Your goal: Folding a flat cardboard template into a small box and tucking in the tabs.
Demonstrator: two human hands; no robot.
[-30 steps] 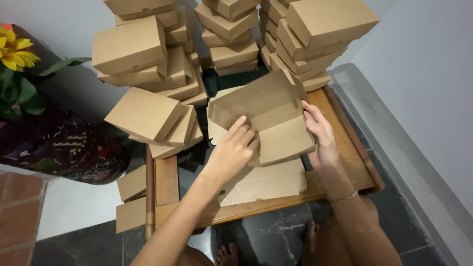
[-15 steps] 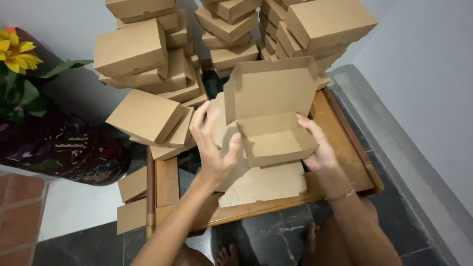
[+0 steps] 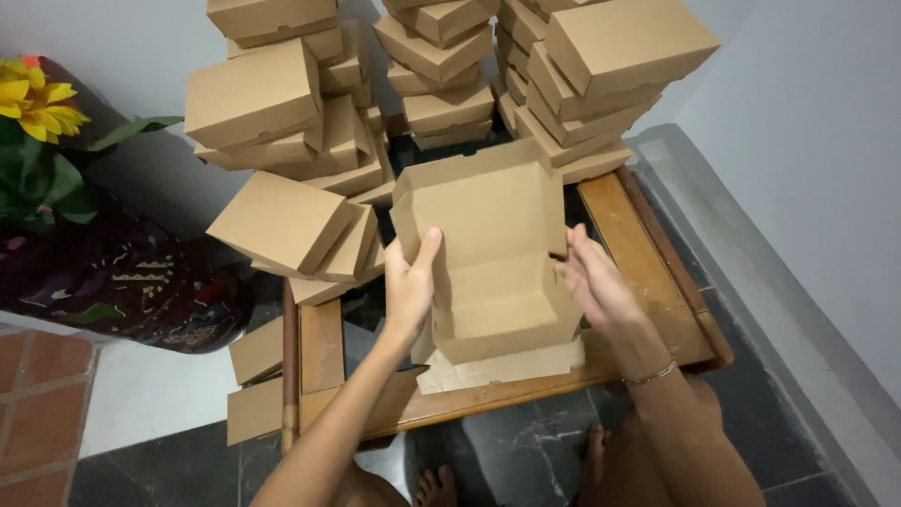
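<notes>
An open brown cardboard box [image 3: 488, 263] with its lid standing up is held above a low wooden table [image 3: 648, 272]. My left hand [image 3: 408, 282] grips the box's left wall, thumb up along the lid edge. My right hand [image 3: 596, 282] rests flat against the box's right side, fingers spread. Under the box lies a flat unfolded cardboard sheet [image 3: 507, 368] on the table.
Tall stacks of closed brown boxes [image 3: 601, 75] fill the table's far side, with more leaning at the left [image 3: 291, 225]. A dark patterned pot with a yellow flower [image 3: 42, 103] stands at the left. A grey wall runs along the right. My bare feet [image 3: 436, 488] show below.
The box has gone from half folded to formed, with its lid raised. My left hand moved from on top of the flaps to the left wall; the right hand slid along the right side.
</notes>
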